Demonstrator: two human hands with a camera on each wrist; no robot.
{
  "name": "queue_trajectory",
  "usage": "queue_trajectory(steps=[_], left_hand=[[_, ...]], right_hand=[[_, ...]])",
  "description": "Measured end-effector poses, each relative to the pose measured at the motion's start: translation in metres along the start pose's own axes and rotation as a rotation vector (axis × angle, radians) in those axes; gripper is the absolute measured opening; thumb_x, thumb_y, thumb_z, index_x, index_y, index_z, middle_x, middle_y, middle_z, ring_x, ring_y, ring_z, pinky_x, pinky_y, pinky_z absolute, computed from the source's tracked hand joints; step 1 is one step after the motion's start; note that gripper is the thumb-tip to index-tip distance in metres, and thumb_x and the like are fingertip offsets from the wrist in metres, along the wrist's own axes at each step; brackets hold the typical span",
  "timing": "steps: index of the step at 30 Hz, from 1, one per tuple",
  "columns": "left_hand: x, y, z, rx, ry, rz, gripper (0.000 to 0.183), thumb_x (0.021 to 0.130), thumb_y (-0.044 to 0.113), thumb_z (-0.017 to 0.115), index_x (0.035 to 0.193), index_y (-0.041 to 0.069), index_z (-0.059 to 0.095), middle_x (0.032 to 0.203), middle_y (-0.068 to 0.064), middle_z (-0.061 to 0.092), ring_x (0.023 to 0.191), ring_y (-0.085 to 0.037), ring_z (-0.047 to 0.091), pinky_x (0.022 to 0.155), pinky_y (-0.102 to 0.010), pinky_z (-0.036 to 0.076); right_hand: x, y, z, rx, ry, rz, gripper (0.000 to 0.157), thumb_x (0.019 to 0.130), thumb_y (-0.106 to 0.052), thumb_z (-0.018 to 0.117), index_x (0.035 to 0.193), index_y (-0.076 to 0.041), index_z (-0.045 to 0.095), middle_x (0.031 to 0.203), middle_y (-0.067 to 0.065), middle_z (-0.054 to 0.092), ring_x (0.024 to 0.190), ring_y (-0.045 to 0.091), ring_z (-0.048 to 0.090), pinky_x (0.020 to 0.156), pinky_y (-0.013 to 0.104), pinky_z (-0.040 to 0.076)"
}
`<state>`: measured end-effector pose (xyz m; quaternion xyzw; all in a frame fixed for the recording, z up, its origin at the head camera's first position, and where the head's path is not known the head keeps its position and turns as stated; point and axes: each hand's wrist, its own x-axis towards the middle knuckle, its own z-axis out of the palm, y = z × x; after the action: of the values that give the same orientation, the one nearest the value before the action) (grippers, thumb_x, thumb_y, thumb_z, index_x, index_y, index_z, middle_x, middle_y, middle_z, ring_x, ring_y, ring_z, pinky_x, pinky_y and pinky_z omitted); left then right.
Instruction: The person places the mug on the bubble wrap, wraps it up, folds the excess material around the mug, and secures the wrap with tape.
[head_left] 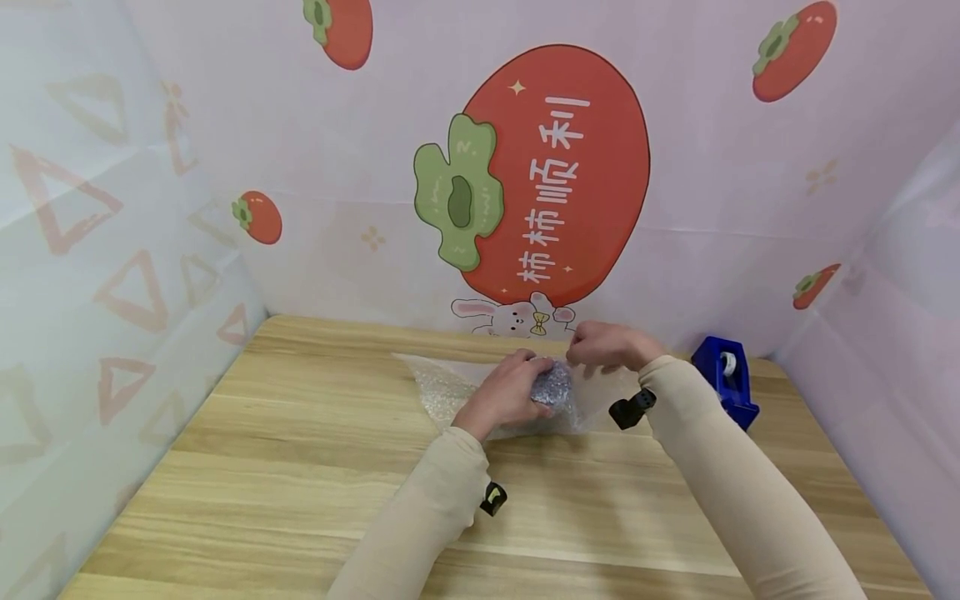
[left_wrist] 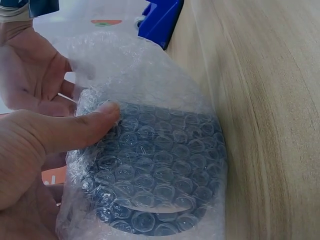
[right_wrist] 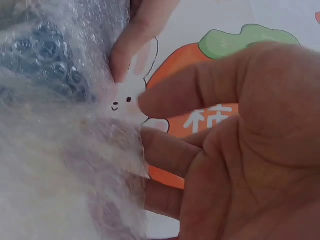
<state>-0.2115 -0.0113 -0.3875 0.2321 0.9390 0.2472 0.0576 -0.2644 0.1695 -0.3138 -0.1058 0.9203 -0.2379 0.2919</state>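
A dark, rounded object [left_wrist: 155, 170] lies wrapped in clear bubble wrap [head_left: 450, 396] on the wooden table. My left hand [head_left: 510, 392] grips this bundle from its left side, thumb pressed on top of the wrap. To the right, a loose flap of bubble wrap [right_wrist: 115, 165] extends past the bundle. My right hand [head_left: 609, 343] is at the flap's far edge. In the right wrist view its fingers reach behind the translucent wrap, partly veiled by it, while the thumb [right_wrist: 175, 95] stands apart from them. The wrap blurs what the object is.
A blue tape dispenser [head_left: 723, 379] with a roll in it stands at the back right, near my right forearm. A printed cloth backdrop [head_left: 337, 250] rises behind the wooden table [head_left: 300, 475], with cloth panels on both sides.
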Motion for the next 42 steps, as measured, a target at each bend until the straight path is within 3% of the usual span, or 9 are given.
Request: queue_trajectory(steps=[4, 9, 12, 17, 21, 25, 31, 37, 42], left_hand=[[0.001, 0.001, 0.001, -0.002, 0.003, 0.002, 0.071, 0.084, 0.028, 0.085, 0.147, 0.014, 0.054, 0.144, -0.010, 0.049, 0.126, -0.025, 0.050, 0.107, -0.041, 0.044], [0.001, 0.001, 0.000, -0.020, 0.002, -0.006, 0.072, 0.084, 0.027, 0.085, 0.148, 0.014, 0.054, 0.143, -0.011, 0.049, 0.124, -0.025, 0.051, 0.106, -0.041, 0.045], [0.001, 0.001, 0.001, -0.018, 0.001, -0.011, 0.073, 0.084, 0.027, 0.086, 0.148, 0.014, 0.054, 0.143, -0.011, 0.049, 0.124, -0.025, 0.051, 0.106, -0.041, 0.045], [0.002, 0.000, 0.002, -0.005, 0.006, -0.012, 0.073, 0.083, 0.028, 0.086, 0.148, 0.015, 0.054, 0.144, -0.010, 0.049, 0.125, -0.025, 0.050, 0.106, -0.040, 0.044], [0.002, 0.001, 0.002, 0.003, 0.007, -0.013, 0.073, 0.083, 0.029, 0.086, 0.148, 0.015, 0.054, 0.145, -0.010, 0.049, 0.127, -0.025, 0.050, 0.108, -0.041, 0.043], [0.002, 0.000, 0.002, 0.016, 0.015, -0.007, 0.073, 0.083, 0.029, 0.086, 0.147, 0.015, 0.055, 0.145, -0.010, 0.049, 0.129, -0.026, 0.050, 0.108, -0.041, 0.043], [0.000, -0.001, 0.000, 0.036, 0.022, -0.007, 0.074, 0.082, 0.032, 0.087, 0.147, 0.016, 0.055, 0.145, -0.009, 0.051, 0.130, -0.026, 0.051, 0.110, -0.042, 0.041], [0.000, -0.004, 0.000, 0.055, 0.050, 0.013, 0.074, 0.081, 0.035, 0.087, 0.146, 0.016, 0.056, 0.143, -0.007, 0.054, 0.131, -0.026, 0.051, 0.111, -0.043, 0.039], [0.001, -0.008, 0.002, 0.061, 0.066, 0.022, 0.075, 0.080, 0.039, 0.087, 0.146, 0.017, 0.056, 0.142, -0.004, 0.056, 0.132, -0.024, 0.051, 0.113, -0.043, 0.037]], right_hand=[[-0.001, 0.001, -0.002, -0.050, -0.024, -0.021, 0.026, 0.087, -0.014, 0.067, 0.108, 0.000, 0.063, 0.106, 0.011, 0.066, 0.093, 0.026, 0.062, 0.073, 0.034, 0.051], [-0.001, 0.003, 0.001, -0.047, -0.012, -0.055, 0.049, 0.079, -0.007, 0.078, 0.122, 0.003, 0.058, 0.122, 0.018, 0.062, 0.102, 0.029, 0.059, 0.089, 0.042, 0.053], [0.001, 0.005, 0.003, 0.009, -0.010, -0.088, 0.051, 0.076, -0.002, 0.079, 0.122, 0.005, 0.059, 0.124, 0.020, 0.063, 0.103, 0.028, 0.060, 0.090, 0.042, 0.054], [0.004, 0.011, 0.004, 0.057, 0.008, -0.116, 0.043, 0.080, -0.002, 0.074, 0.121, 0.007, 0.064, 0.113, 0.016, 0.066, 0.095, 0.025, 0.059, 0.084, 0.036, 0.054], [0.004, 0.016, 0.002, 0.112, -0.009, -0.096, 0.042, 0.088, -0.008, 0.068, 0.127, 0.007, 0.062, 0.120, 0.016, 0.064, 0.100, 0.026, 0.061, 0.086, 0.037, 0.054], [0.002, 0.022, -0.003, 0.231, -0.069, -0.067, 0.044, 0.095, -0.017, 0.064, 0.132, 0.006, 0.058, 0.125, 0.017, 0.062, 0.105, 0.027, 0.062, 0.085, 0.038, 0.056], [0.001, 0.033, -0.008, 0.488, -0.145, -0.046, 0.048, 0.106, -0.028, 0.051, 0.138, 0.008, 0.053, 0.126, 0.019, 0.065, 0.093, 0.021, 0.070, 0.078, 0.037, 0.060], [-0.003, 0.042, -0.002, 0.662, -0.110, 0.001, 0.068, 0.107, -0.050, 0.037, 0.142, 0.008, 0.048, 0.138, 0.021, 0.057, 0.100, 0.022, 0.068, 0.082, 0.040, 0.059], [-0.006, 0.057, 0.009, 0.855, -0.088, -0.055, 0.084, 0.104, -0.064, 0.033, 0.143, 0.010, 0.043, 0.131, 0.019, 0.059, 0.103, 0.024, 0.067, 0.087, 0.040, 0.057]])
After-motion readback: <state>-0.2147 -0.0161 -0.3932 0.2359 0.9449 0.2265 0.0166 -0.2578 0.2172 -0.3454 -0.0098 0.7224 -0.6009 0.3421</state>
